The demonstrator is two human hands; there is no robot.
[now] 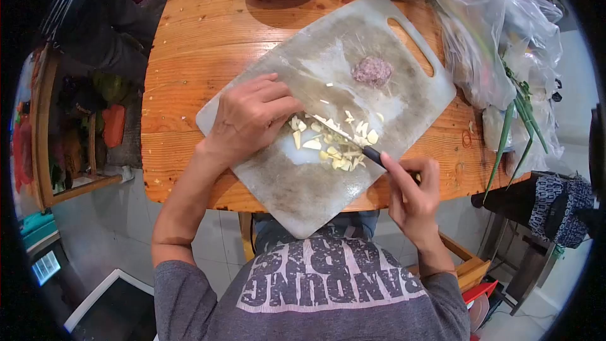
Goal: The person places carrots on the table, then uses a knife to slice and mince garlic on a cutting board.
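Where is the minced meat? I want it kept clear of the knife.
The minced meat sits on the cutting board, toward its far right near the handle slot, beyond the chopped garlic.
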